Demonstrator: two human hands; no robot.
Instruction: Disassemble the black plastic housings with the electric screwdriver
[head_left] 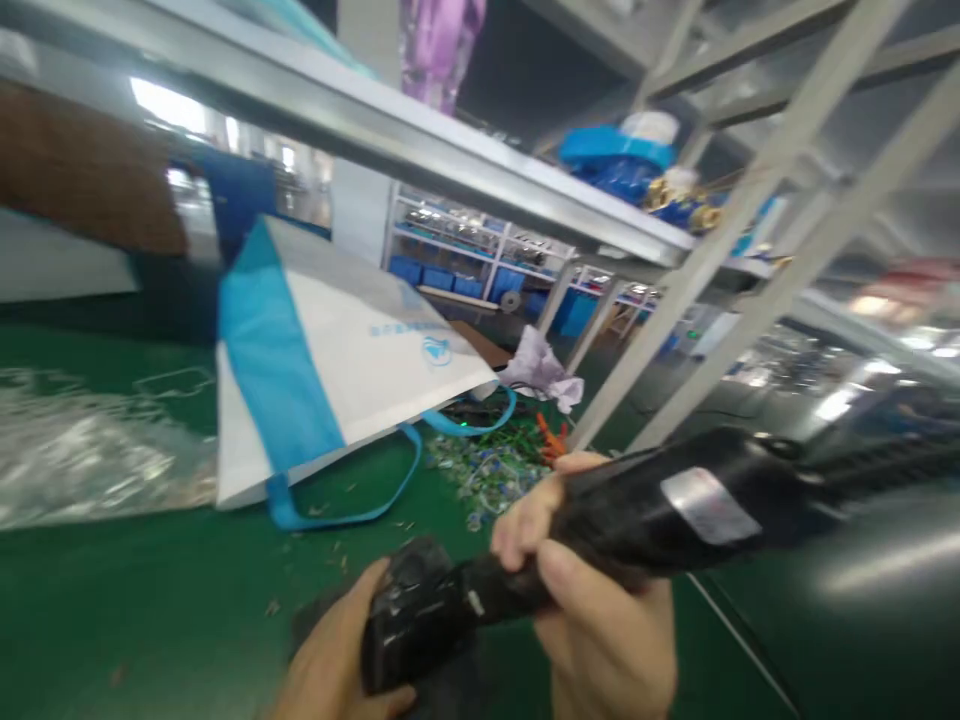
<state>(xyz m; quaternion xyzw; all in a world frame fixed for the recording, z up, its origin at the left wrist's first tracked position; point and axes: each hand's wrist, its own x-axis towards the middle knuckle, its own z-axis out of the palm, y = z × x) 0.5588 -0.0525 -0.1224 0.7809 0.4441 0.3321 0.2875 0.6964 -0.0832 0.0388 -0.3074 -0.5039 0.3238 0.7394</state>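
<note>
A black power tool [652, 510] with a silver label on its thick body lies slantwise across the lower part of the view. My right hand [607, 630] is wrapped round its narrower middle, thumb and fingers closed on it. At its blocky lower end, my left hand [337, 650] grips the black casing, with some fingers hidden. The tool's ribbed far end runs out to the right and is blurred. Beyond my hands, a white and blue tote bag [360, 350] lies on its side on the green floor [225, 610].
Small green and clear scraps [495, 470] are heaped by the bag's handles, near a crumpled pale cloth [544, 365]. Clear plastic sheeting [97, 450] lies at left. A metal-edged table [337, 110] bears blue valve-like parts [622, 165]; its grey legs [675, 310] stand at right.
</note>
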